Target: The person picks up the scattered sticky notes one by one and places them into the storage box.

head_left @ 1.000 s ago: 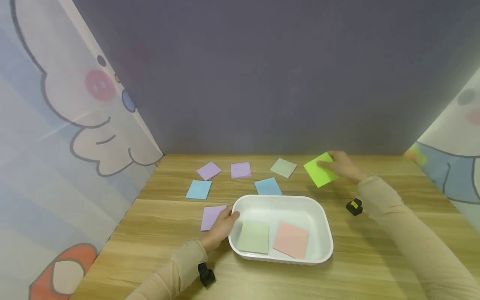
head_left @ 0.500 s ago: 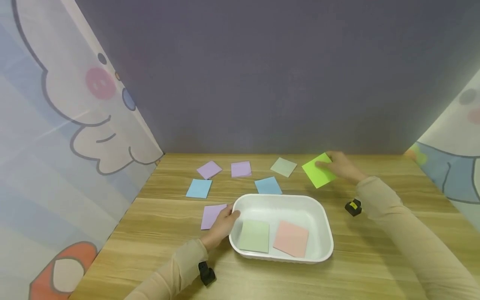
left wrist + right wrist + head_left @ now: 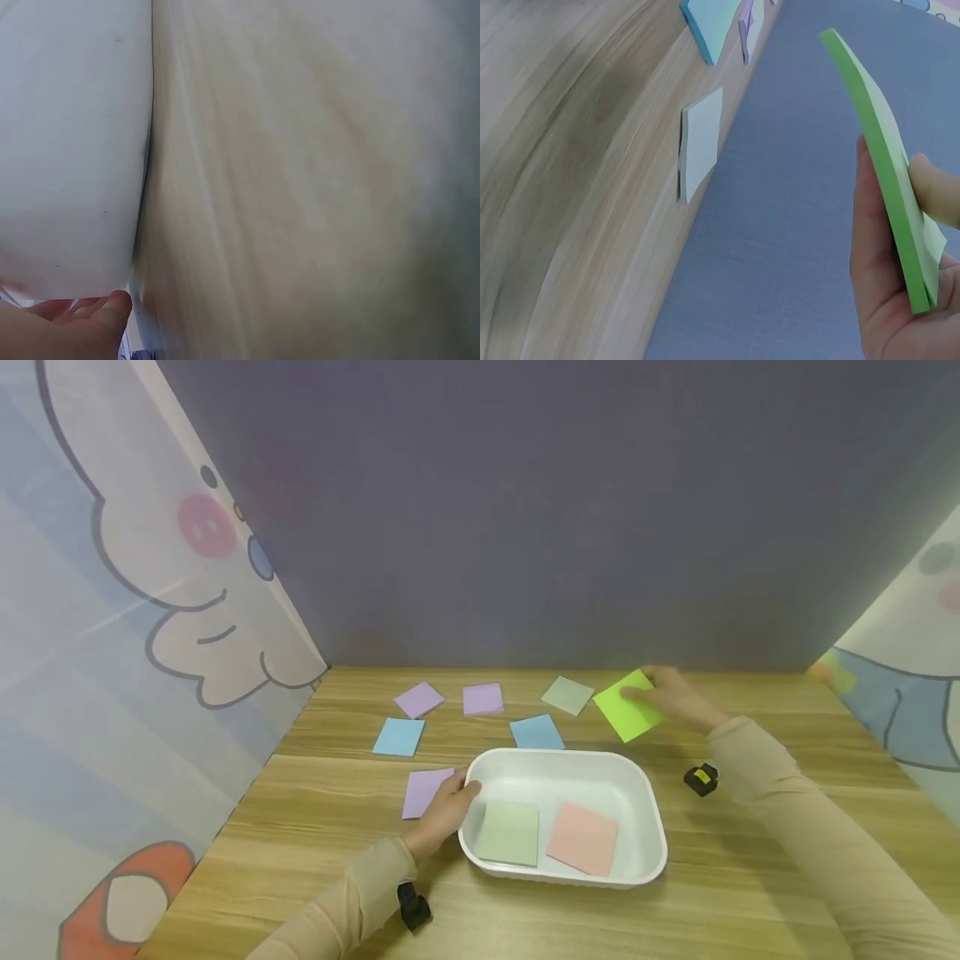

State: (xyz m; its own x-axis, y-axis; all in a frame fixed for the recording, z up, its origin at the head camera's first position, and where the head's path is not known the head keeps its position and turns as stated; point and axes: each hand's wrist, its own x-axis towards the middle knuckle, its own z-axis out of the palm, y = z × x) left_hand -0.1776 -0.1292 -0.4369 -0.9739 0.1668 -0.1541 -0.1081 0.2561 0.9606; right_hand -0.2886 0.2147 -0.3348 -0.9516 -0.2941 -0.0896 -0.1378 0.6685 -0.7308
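My right hand [image 3: 675, 697] pinches a bright green sticky note pad [image 3: 628, 707] between thumb and fingers, raised above the table's back right part. In the right wrist view, the pad [image 3: 885, 165] appears edge-on, its sheets slightly bent, with the thumb on one face and fingers behind. My left hand [image 3: 444, 814] grips the left rim of a white plastic tub [image 3: 637, 768], thumb over the edge. Inside the tub lie a pale green pad [image 3: 510, 833] and a pink pad [image 3: 582, 839], side by side. The left wrist view shows the tub's outer wall [image 3: 71, 150] and fingertips at its edge.
Behind the tub lie purple pads [image 3: 419, 700] [image 3: 483, 699], blue pads [image 3: 399, 737] [image 3: 537, 732] and another pale green pad [image 3: 567, 695]. A third purple pad [image 3: 424, 792] sits beside the left hand. A grey panel [image 3: 570, 527] borders the table's [image 3: 300, 827] back edge.
My right hand has shifted slightly left with the bright green pad, bringing it closer to the pale green pad on the table. The left hand and the tub have stayed put.
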